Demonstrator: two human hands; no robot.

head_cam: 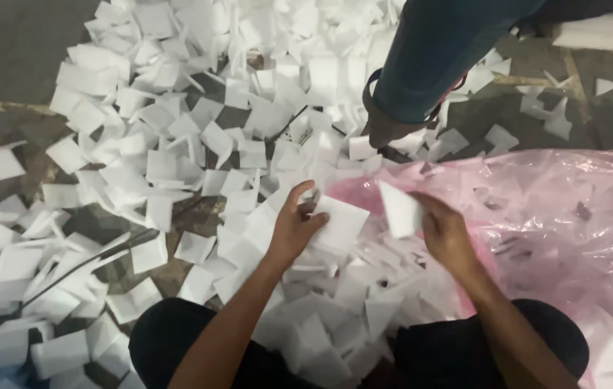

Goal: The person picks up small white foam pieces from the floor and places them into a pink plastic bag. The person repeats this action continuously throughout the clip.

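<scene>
Left fingers [305,205]: pinching white foam square [341,222].
Right fingers [427,209]: gripping foam piece [398,209].
Beneath: pink plastic bag [558,216], just right.

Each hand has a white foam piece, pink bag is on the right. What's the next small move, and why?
Probably carry the right hand with its foam piece a little further over the pink bag and let go: that piece already hangs above the plastic, while the left hand grips a square piece beside it.

white foam pieces [177,144], translucent pink plastic bag [558,216], grey floor [4,50], blue trouser leg [436,50]
</scene>
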